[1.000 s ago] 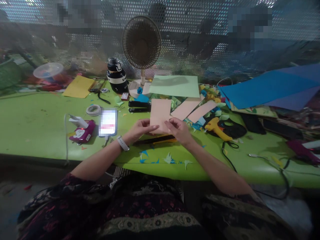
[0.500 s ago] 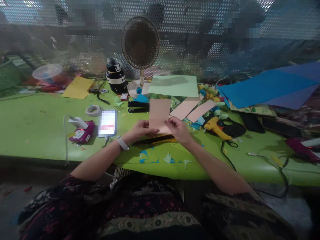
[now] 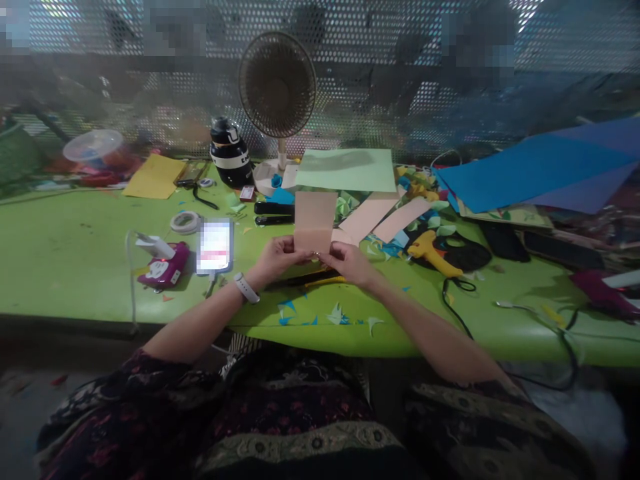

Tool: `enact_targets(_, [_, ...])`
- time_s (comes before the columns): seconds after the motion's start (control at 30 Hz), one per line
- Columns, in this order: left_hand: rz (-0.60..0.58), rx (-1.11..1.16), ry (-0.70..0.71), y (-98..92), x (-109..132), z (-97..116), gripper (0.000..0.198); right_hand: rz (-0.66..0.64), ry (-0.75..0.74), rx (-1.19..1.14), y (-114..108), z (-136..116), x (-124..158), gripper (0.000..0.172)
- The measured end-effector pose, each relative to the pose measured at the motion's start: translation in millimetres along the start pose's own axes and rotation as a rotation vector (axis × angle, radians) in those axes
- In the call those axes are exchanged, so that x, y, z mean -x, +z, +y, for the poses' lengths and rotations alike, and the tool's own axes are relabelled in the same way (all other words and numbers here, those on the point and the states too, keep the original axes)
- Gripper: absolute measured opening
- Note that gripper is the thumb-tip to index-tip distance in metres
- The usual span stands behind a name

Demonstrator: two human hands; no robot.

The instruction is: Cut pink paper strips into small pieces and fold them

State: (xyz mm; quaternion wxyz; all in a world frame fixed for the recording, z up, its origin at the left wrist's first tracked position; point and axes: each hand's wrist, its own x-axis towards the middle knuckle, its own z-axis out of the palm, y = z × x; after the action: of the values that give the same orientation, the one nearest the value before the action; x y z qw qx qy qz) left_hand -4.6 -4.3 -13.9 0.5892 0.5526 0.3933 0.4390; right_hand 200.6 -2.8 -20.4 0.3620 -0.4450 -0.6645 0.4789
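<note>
Far left, the smooth green tabletop [image 3: 60, 253] showed a broad stretch of surface up to a magenta plastic power block [image 3: 169, 269]. Next came a white ring-shaped tape roll [image 3: 185, 223] and a rectangular device with a lit screen [image 3: 215, 247], near the left wrist. The left hand [image 3: 278, 260] was clamped, thumb against fingers, on the lower edge of a pale pink paper rectangle [image 3: 315, 217]. This stood raised at centre, upper edge free, a crease line crossing its lower part; the black stapler [image 3: 274, 213] lay behind its left edge. The right hand [image 3: 353, 263] pinched the same lower edge, fingertips near the left's. Below, small blue and pale green paper scraps [image 3: 337, 313] lay toward the table's front edge. Rightward: loose pale pink paper strips [image 3: 373, 217], then a yellow glue gun [image 3: 434, 255], well apart from the right hand.
</note>
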Motion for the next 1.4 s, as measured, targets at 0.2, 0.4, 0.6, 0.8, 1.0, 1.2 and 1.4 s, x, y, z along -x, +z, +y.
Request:
enact_targets(0.2, [-0.026, 0.02, -0.064, -1.2, 2, 9, 0.047, -0.028, -0.003, -0.028, -4, -7, 1, 0.05])
enact_targets(0.4, [-0.011, 0.083, -0.087, -6.0, 1, 10, 0.048, -0.057, -0.028, 0.043, -8, -10, 2, 0.051])
enact_targets(0.6, [0.097, 0.216, -0.019, -7.8, -3, 6, 0.045, -0.131, -0.059, 0.22, -9, -9, 4, 0.048])
enact_targets(0.8, [0.117, 0.202, 0.034, -8.2, -3, 4, 0.04, -0.134, -0.01, 0.081, -4, -10, 4, 0.045])
enact_targets(1.0, [0.143, 0.171, 0.034, -6.3, -3, 3, 0.039, -0.1, -0.031, 0.03, -3, -5, 3, 0.043])
enact_targets(1.2, [0.14, 0.141, 0.051, -5.0, -2, 4, 0.037, -0.099, -0.059, 0.007, -3, 1, 1, 0.044])
enact_targets(1.4, [0.156, 0.158, 0.052, -3.9, -1, 4, 0.037, -0.125, -0.018, 0.004, -3, 1, 2, 0.042])
